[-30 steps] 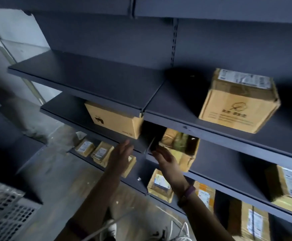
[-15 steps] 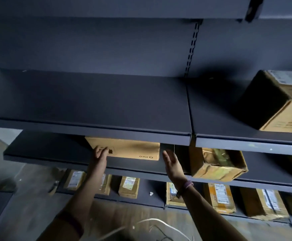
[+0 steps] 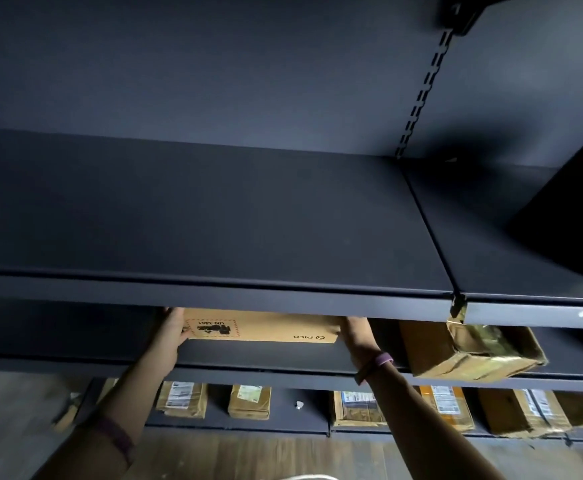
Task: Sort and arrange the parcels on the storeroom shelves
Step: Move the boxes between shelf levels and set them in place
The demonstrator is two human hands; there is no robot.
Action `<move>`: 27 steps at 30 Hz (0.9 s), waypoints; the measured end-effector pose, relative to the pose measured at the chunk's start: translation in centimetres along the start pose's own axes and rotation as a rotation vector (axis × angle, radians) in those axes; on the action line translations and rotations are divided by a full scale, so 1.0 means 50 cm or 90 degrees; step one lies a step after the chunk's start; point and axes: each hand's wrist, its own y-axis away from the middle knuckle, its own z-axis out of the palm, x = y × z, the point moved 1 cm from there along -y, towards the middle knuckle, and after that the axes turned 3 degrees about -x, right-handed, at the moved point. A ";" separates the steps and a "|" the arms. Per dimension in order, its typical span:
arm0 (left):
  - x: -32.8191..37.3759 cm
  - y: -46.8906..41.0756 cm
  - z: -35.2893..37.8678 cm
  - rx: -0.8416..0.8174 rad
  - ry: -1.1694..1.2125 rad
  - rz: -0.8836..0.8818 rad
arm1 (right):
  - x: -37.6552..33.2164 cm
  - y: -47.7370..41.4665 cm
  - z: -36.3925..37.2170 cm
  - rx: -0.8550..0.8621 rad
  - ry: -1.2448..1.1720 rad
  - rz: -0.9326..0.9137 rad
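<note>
**One head cam, nose almost in the shelving**

The only view is the wide-angle cam worn on the person's head. It faces the dark shelf unit nearly straight on, tipped a bit down. It's close too: both forearms come in from the bottom edge and reach the middle shelf (image 3: 266, 355). The upper shelf (image 3: 214, 220) sits just under lens height, so you look down on its top. Its front lip (image 3: 214, 299) hides most of the fingers of the left hand (image 3: 174, 327) and right hand (image 3: 354, 336) at a cardboard box (image 3: 262, 329). The back panel (image 3: 214, 64) fills the top of the frame. Along the bottom you get the lowest row of parcels (image 3: 248, 401) and a strip of floor (image 3: 283, 452). Shelf edges slope down to the right.
</note>
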 end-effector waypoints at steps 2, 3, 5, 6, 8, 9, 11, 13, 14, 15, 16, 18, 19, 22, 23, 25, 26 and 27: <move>0.002 0.007 -0.005 -0.042 0.000 -0.014 | -0.002 0.006 0.000 -0.002 -0.045 0.021; 0.003 0.013 -0.010 -0.073 0.012 -0.029 | -0.004 0.011 0.000 -0.009 -0.084 0.038; 0.001 0.030 -0.026 -0.117 0.009 -0.012 | -0.009 0.021 0.000 -0.017 -0.147 0.066; 0.001 0.041 -0.035 -0.127 -0.026 0.018 | -0.007 0.025 -0.006 -0.011 -0.193 0.076; 0.010 0.074 -0.050 -0.132 -0.019 0.036 | 0.002 0.047 -0.008 -0.022 -0.251 0.067; 0.009 0.092 -0.056 -0.134 0.000 0.010 | 0.001 0.070 -0.008 -0.034 -0.210 0.030; 0.008 0.134 -0.070 -0.135 -0.081 0.013 | 0.008 0.115 -0.012 -0.063 -0.203 -0.010; 0.005 0.184 -0.086 -0.124 -0.141 0.043 | 0.021 0.155 -0.021 -0.090 -0.209 -0.042; 0.004 0.215 -0.095 -0.117 -0.138 0.036 | 0.027 0.180 -0.029 -0.091 -0.208 -0.040; 0.000 0.232 -0.098 -0.103 -0.104 0.022 | 0.035 0.195 -0.035 -0.090 -0.195 -0.039; 0.003 0.250 -0.100 -0.097 -0.086 0.011 | 0.041 0.208 -0.040 -0.093 -0.194 -0.035; 0.017 0.304 -0.105 -0.095 -0.058 -0.035 | 0.056 0.248 -0.058 -0.107 -0.196 -0.019; 0.020 0.331 -0.106 -0.090 -0.045 -0.048 | 0.064 0.268 -0.068 -0.109 -0.197 -0.019; 0.018 0.421 -0.104 -0.080 0.006 -0.059 | 0.096 0.330 -0.106 -0.120 -0.190 -0.040; 0.018 0.453 -0.102 -0.088 -0.001 -0.048 | 0.105 0.350 -0.120 -0.118 -0.187 -0.037; 0.023 0.520 -0.104 -0.076 0.054 -0.082 | 0.131 0.393 -0.149 -0.118 -0.174 -0.021; 0.022 0.553 -0.106 -0.064 0.063 -0.087 | 0.144 0.417 -0.162 -0.123 -0.172 -0.022; 0.021 0.582 -0.108 -0.064 0.031 -0.069 | 0.155 0.440 -0.174 -0.128 -0.172 -0.028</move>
